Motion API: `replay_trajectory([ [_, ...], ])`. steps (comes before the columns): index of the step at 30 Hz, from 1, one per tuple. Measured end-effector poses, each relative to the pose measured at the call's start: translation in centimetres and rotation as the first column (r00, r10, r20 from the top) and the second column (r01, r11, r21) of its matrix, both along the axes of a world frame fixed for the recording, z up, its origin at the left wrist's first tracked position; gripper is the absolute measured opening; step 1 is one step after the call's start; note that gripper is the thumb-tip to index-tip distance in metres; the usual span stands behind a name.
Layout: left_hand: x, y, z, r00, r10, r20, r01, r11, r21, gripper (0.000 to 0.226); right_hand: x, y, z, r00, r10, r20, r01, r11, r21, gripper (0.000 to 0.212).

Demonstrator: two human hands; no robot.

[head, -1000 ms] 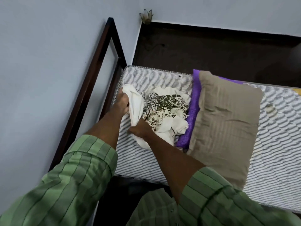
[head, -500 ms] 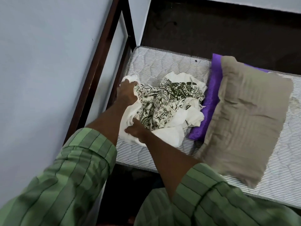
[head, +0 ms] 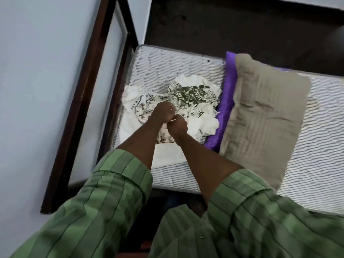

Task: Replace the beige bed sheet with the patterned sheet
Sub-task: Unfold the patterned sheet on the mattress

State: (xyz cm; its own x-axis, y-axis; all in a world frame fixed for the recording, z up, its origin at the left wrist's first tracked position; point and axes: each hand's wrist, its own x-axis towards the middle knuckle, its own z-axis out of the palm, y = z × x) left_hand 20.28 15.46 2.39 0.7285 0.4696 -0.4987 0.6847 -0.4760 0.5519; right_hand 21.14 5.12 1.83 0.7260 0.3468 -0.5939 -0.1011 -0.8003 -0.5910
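Observation:
The patterned sheet (head: 191, 94), cream with dark green print, lies bunched on the bare striped mattress (head: 178, 62) near its left end. My left hand (head: 162, 112) and my right hand (head: 178, 125) are close together over the middle of the bundle, knuckles almost touching, each with fingers curled into the cloth and pinching a fold of it. No beige sheet covers the mattress; its quilted ticking shows all round the bundle.
A beige pillow (head: 264, 112) lies to the right of the bundle on a purple cloth (head: 226, 101). A dark wooden bed frame (head: 96, 75) stands against the pale wall on the left. Dark floor shows beyond the mattress.
Both hands have come from the left edge of the bundle to its middle and drawn together, gripping the cloth. The sheet is spread a little more toward the left. The camera tilted further down.

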Motion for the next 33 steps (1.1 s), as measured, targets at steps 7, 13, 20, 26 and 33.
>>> replay_trajectory([
  [7, 9.1, -9.7, 1.2, 0.994, -0.068, 0.085, 0.08, 0.986, -0.144, 0.031, 9.8, -11.2, 1.3, 0.953, -0.292, 0.085, 0.296, 0.955, -0.038, 0.033],
  [13, 16.5, -19.7, 0.8, 0.987, -0.158, 0.03, 0.161, 0.971, -0.177, 0.027, 18.0, -20.4, 1.9, 0.923, -0.355, 0.149, 0.364, 0.93, -0.038, 0.029],
  [20, 23.9, -27.3, -2.0, 0.999, -0.036, -0.037, 0.029, 0.985, -0.17, 0.062, 27.0, -30.9, 0.5, 0.899, -0.359, 0.252, 0.381, 0.924, -0.042, 0.042],
  [26, 28.5, -30.0, -7.5, 0.963, 0.12, -0.241, -0.12, 0.993, 0.017, 0.107, 34.8, -38.6, -6.3, 0.936, -0.262, 0.235, 0.32, 0.911, -0.26, 0.094],
  [33, 30.3, -30.8, -13.4, 0.923, 0.366, -0.116, -0.37, 0.929, -0.017, 0.094, 39.5, -38.2, -10.5, 0.98, -0.171, 0.104, 0.191, 0.952, -0.24, 0.114],
])
